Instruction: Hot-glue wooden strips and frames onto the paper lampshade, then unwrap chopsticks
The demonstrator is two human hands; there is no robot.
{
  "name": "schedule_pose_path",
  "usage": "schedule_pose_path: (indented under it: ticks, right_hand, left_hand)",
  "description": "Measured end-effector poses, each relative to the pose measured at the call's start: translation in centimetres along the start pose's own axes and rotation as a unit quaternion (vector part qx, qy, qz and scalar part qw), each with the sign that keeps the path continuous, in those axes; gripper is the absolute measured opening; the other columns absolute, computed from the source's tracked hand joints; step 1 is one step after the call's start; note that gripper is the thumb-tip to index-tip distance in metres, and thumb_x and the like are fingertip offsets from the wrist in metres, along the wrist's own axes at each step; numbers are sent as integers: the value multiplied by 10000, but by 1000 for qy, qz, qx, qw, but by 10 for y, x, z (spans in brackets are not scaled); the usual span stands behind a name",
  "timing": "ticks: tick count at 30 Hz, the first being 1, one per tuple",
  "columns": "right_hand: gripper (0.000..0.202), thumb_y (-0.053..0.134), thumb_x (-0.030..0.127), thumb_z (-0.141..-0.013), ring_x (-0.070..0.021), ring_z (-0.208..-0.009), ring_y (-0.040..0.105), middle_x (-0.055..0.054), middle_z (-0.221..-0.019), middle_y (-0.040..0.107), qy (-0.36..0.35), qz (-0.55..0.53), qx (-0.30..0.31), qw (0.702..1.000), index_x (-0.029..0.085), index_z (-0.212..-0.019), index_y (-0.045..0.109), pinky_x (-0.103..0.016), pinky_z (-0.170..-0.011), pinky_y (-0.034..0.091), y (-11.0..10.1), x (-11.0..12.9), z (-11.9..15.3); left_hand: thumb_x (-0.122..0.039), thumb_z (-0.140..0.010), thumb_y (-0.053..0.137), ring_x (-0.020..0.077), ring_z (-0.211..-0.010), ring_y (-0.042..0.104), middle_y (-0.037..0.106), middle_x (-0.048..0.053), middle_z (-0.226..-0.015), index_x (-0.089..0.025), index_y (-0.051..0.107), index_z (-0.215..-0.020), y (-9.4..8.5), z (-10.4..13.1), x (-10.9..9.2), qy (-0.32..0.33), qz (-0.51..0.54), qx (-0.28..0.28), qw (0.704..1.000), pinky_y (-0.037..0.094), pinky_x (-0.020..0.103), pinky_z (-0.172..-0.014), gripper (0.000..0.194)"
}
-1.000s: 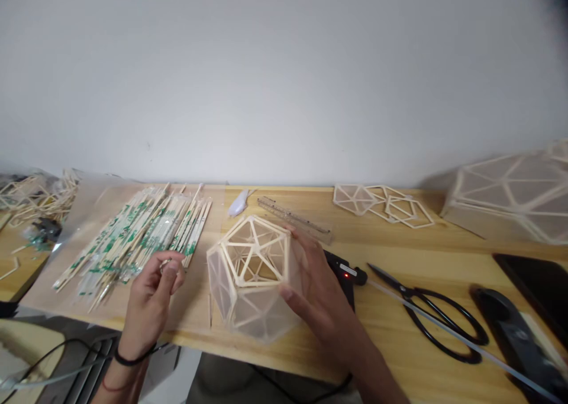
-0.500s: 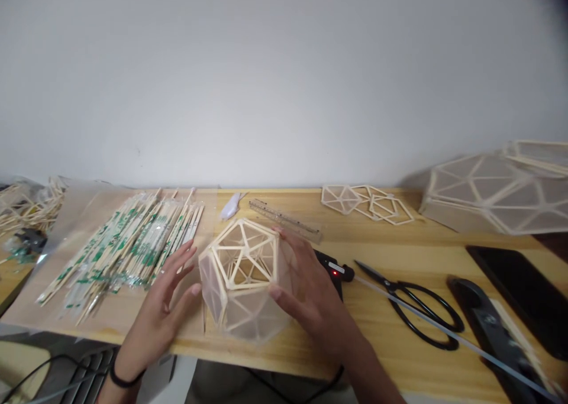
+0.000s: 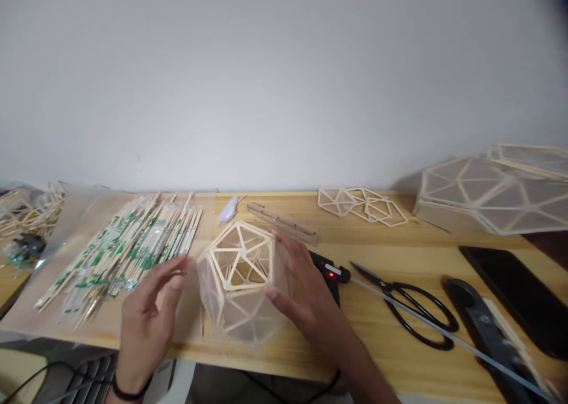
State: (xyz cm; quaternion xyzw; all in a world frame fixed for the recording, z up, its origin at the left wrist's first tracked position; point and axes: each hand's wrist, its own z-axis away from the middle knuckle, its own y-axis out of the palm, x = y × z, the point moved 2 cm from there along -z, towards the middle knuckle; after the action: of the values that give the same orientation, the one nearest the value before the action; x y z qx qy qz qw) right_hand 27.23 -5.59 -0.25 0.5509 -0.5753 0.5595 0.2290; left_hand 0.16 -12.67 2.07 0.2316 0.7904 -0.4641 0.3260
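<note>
A many-sided frame of thin wooden sticks (image 3: 242, 285) stands near the table's front edge, its lower panels covered in translucent sheet and its top facets uncovered. My right hand (image 3: 306, 291) grips its right side, thumb on the near rim and fingers behind. My left hand (image 3: 153, 315) is raised just left of the frame, apart from it, with thumb and fingers separated and nothing between them. Behind the left hand, many sticks in clear and green-printed wrappers (image 3: 128, 238) lie on a translucent sheet.
A glue gun (image 3: 331, 268), black scissors (image 3: 403, 303), a dark tool (image 3: 483, 327) and a black phone-like slab (image 3: 519, 297) lie to the right. A clear ruler (image 3: 284, 222) and flat stick frames (image 3: 359, 206) are behind. A large covered frame (image 3: 492, 194) stands far right.
My left hand has turned and its fingers have drawn closer together, a little away from the frame. My right hand keeps its hold. The view has shifted slightly.
</note>
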Motion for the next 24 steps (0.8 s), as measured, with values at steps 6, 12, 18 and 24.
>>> schedule_pose_path:
  ticks: [6, 12, 18, 24]
  right_hand:
    - [734, 613, 590, -1007, -348, -1553, 410, -159, -1641, 469, -9, -2, -6, 1000, 254, -1616, 376, -569, -1301, 309, 1, -2, -1]
    - [754, 594, 613, -1012, -356, -1554, 409, -178, -1642, 472, -19, 15, 4, 1000, 222, -1616, 366, -575, -1291, 325, -1, 2, 0]
    - [720, 575, 547, -1036, -349, -1566, 398, -168, -1659, 459, -32, 45, 7, 998, 224, -1632, 333, -559, -1290, 335, -1, 6, 3]
    - [716, 547, 532, -1053, -330, -1571, 380, -143, -1678, 434, -32, 52, 8, 998, 255, -1654, 275, -555, -1291, 323, 0, 7, 6]
  left_hand:
    - [-701, -907, 684, 422, -1561, 432, 372, 187, -1729, -337, 203, -1699, 28, 9, -28, 118, -9, 142, 983, 426, 665, -1226, 995]
    - [-384, -1003, 665, 354, -1560, 437, 478, 138, -1622, -361, 386, -1610, 38, 1, -41, 163, -59, 121, 977, 492, 554, -1190, 668]
    - [-362, -1001, 652, 338, -1493, 523, 543, 131, -1570, -316, 495, -1530, 39, -2, -41, 181, -78, 97, 976, 518, 502, -1155, 554]
    - [-391, -994, 653, 337, -1472, 553, 565, 123, -1578, -302, 488, -1543, 41, -3, -38, 177, -77, 85, 977, 517, 491, -1156, 580]
